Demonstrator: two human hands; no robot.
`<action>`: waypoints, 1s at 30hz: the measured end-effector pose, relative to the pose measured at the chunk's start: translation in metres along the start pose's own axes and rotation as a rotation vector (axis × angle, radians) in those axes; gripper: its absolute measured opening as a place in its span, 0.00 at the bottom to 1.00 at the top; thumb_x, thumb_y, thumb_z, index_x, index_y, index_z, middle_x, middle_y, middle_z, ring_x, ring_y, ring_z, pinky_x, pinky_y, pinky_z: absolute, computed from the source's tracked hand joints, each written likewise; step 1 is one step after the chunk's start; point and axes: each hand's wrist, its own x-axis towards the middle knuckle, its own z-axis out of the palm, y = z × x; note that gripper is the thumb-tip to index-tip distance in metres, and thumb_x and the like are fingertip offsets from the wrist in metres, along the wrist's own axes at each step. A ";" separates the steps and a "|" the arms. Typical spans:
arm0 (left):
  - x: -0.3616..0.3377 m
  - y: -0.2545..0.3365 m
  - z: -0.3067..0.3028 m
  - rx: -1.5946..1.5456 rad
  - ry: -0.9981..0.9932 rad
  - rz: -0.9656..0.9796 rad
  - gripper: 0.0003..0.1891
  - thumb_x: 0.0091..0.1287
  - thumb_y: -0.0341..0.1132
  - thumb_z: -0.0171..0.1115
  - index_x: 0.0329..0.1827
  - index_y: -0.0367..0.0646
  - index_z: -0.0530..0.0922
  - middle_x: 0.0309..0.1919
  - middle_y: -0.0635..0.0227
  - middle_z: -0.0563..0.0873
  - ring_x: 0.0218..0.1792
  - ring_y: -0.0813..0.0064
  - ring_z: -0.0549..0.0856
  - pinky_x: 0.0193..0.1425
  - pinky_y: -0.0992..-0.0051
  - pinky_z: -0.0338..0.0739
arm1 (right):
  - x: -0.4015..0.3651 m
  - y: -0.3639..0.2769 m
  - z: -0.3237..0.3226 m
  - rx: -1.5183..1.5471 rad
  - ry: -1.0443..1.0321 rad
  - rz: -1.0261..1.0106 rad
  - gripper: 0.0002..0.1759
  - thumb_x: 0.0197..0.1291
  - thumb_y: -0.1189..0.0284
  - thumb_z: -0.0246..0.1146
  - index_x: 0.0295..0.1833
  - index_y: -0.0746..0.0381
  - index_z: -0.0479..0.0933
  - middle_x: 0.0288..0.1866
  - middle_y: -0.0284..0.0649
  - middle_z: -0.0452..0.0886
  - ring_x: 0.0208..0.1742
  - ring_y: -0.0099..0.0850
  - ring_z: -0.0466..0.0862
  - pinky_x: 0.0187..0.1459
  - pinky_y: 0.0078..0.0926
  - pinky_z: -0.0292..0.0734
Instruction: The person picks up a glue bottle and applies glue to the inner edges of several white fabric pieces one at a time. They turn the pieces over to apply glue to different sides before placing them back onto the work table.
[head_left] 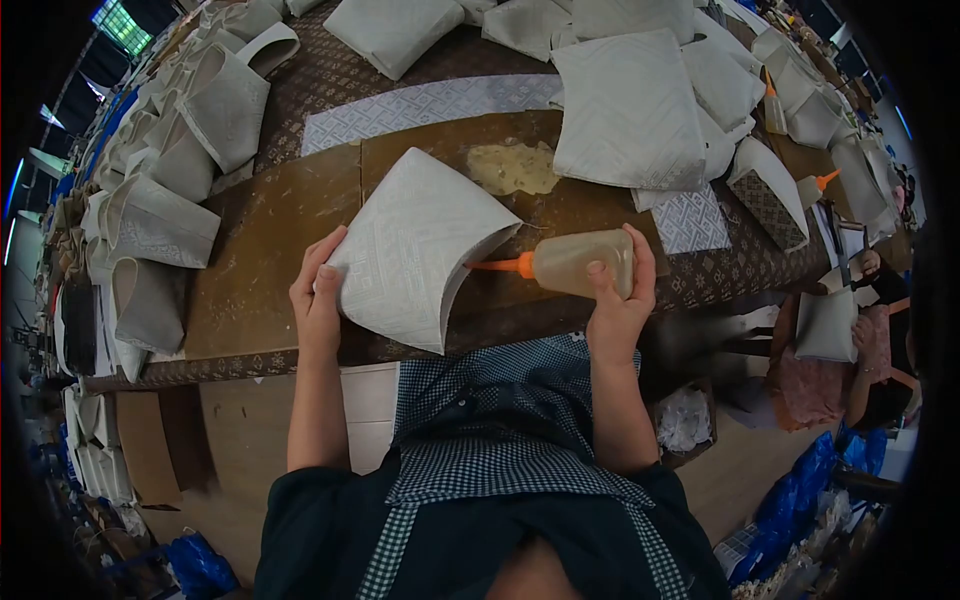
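Observation:
My left hand point(320, 285) grips the left edge of a pale patterned fabric pouch point(415, 245), thumb on top. The pouch is tilted above the brown board, its open edge facing right. In my right hand point(618, 300) is a squeeze glue bottle point(580, 263), half see-through, lying sideways with fingers wrapped round its base. The bottle's orange nozzle point(500, 265) points left and meets the open edge of the pouch. Whether glue is coming out cannot be seen.
The brown board point(270, 270) bears a dried yellowish patch point(512, 168). Pale pouches point(630, 110) are piled at the back, with more pouches point(160, 220) along the left. Another glue bottle point(773, 105) stands at the far right. A co-worker point(870, 350) holds a pouch at the right.

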 end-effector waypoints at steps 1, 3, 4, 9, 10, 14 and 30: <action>0.000 -0.002 -0.001 -0.003 0.000 0.003 0.26 0.72 0.47 0.56 0.60 0.32 0.78 0.58 0.57 0.79 0.60 0.67 0.76 0.68 0.70 0.64 | -0.001 0.000 0.001 0.006 -0.011 0.006 0.32 0.57 0.75 0.72 0.67 0.61 0.69 0.55 0.33 0.76 0.53 0.23 0.75 0.56 0.21 0.73; -0.001 -0.006 -0.003 -0.008 0.002 0.008 0.25 0.72 0.46 0.55 0.60 0.32 0.78 0.58 0.58 0.80 0.60 0.68 0.76 0.68 0.70 0.64 | -0.002 -0.003 0.003 0.020 -0.036 0.019 0.32 0.57 0.75 0.72 0.67 0.61 0.69 0.55 0.33 0.76 0.53 0.22 0.76 0.56 0.20 0.73; -0.001 -0.006 -0.003 -0.013 0.004 -0.002 0.25 0.72 0.46 0.55 0.61 0.32 0.78 0.58 0.58 0.80 0.60 0.68 0.76 0.68 0.70 0.64 | -0.002 -0.003 0.004 0.037 -0.044 0.033 0.32 0.57 0.75 0.72 0.67 0.62 0.69 0.55 0.33 0.76 0.53 0.22 0.76 0.56 0.20 0.73; -0.002 -0.004 -0.001 -0.028 0.008 -0.030 0.24 0.72 0.43 0.54 0.61 0.32 0.78 0.58 0.60 0.80 0.60 0.69 0.76 0.68 0.71 0.64 | -0.005 -0.005 0.006 0.062 -0.093 0.065 0.32 0.57 0.74 0.72 0.67 0.62 0.70 0.55 0.34 0.76 0.53 0.23 0.76 0.56 0.21 0.73; -0.002 -0.004 -0.002 -0.029 0.010 -0.030 0.24 0.72 0.44 0.54 0.61 0.32 0.78 0.57 0.60 0.80 0.59 0.69 0.76 0.68 0.71 0.64 | -0.006 -0.004 0.006 0.066 -0.104 0.071 0.32 0.57 0.74 0.72 0.67 0.62 0.70 0.55 0.34 0.77 0.53 0.23 0.76 0.56 0.21 0.73; -0.002 -0.008 -0.002 -0.045 0.017 -0.039 0.24 0.73 0.45 0.54 0.61 0.33 0.78 0.57 0.60 0.80 0.59 0.70 0.76 0.67 0.72 0.64 | -0.009 -0.002 0.005 0.085 -0.136 0.101 0.32 0.56 0.73 0.73 0.66 0.62 0.70 0.54 0.35 0.77 0.53 0.23 0.76 0.57 0.22 0.73; -0.003 -0.008 -0.003 0.004 -0.003 -0.023 0.25 0.72 0.46 0.57 0.62 0.34 0.77 0.58 0.62 0.80 0.60 0.70 0.76 0.68 0.72 0.64 | -0.030 -0.005 -0.001 0.224 -0.176 0.279 0.35 0.53 0.72 0.75 0.66 0.63 0.70 0.55 0.37 0.77 0.55 0.26 0.77 0.59 0.24 0.72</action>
